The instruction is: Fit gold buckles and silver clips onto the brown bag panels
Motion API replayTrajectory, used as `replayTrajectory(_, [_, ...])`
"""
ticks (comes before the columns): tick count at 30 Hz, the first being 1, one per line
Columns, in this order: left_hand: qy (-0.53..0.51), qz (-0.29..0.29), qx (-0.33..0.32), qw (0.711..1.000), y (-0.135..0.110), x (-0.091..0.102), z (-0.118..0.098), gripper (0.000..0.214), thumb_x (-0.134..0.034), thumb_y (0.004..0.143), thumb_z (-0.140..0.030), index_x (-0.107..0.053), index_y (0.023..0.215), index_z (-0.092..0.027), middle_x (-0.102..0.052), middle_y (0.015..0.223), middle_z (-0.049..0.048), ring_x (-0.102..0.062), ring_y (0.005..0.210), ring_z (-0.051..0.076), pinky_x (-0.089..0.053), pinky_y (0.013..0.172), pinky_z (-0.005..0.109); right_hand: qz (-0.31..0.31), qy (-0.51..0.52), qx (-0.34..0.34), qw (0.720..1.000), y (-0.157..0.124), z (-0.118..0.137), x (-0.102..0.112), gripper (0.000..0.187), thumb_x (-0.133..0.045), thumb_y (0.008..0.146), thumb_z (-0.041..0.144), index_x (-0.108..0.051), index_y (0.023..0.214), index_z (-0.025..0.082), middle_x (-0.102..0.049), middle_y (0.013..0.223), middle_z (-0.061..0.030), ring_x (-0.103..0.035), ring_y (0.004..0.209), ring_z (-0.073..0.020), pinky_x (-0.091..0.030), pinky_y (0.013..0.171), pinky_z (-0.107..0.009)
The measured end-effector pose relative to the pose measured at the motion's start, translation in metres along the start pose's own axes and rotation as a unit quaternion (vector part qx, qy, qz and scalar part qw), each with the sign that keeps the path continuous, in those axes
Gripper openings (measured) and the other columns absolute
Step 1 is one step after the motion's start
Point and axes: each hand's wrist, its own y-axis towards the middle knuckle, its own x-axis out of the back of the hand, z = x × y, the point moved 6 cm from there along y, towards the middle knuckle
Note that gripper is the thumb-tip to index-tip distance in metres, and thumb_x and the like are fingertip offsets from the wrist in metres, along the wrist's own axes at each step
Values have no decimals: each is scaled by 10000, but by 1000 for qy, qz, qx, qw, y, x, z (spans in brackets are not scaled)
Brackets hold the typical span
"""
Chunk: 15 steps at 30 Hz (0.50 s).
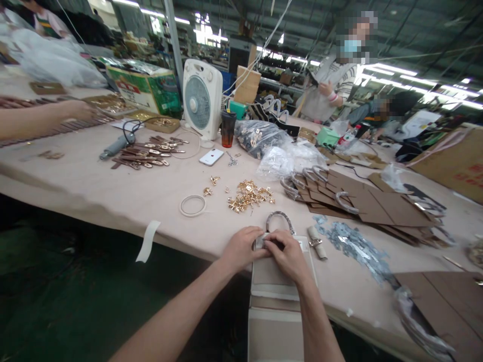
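A small brown bag (277, 284) with a curved handle (279, 217) stands at the table's near edge. My left hand (243, 246) and my right hand (289, 254) both pinch the top of that bag, fingers closed around a small part at its opening that I cannot make out. A pile of gold metal clasps (249, 195) lies just beyond my hands. A small rolled strap piece (316, 242) rests to the right of the bag.
A tape ring (192, 205), a white phone (211, 157), a white fan (202, 98) and a dark cup (228, 128) sit on the table (94, 181). Stacked brown bags (358, 201) and silver scraps (354, 246) lie right. Another person's arm (45, 115) reaches in at left; people stand behind.
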Motion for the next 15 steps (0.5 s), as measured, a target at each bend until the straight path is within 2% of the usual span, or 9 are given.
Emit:
replayTrajectory(8, [9,-2,9,1000,-1,0,0,514,-882,783,-363,-718,1243,-204,-740,1268,117,-694,1189,282,-556,1082,454,-23,-44,-2,999,3,5,-4,113,-631,930,259,-739,902,239,-743,932,-68,-644,978,-265,-489,933,-415])
replayTrajectory(15, [9,-2,1,1000,0,1,-2,481,-855,803,-314,-713,1253,-218,-733,1276,117,-691,1196,289,-556,1085,470,-43,-71,29,996,2,1,-10,93,-633,943,266,-723,941,239,-719,937,-70,-629,971,-265,-488,926,-431])
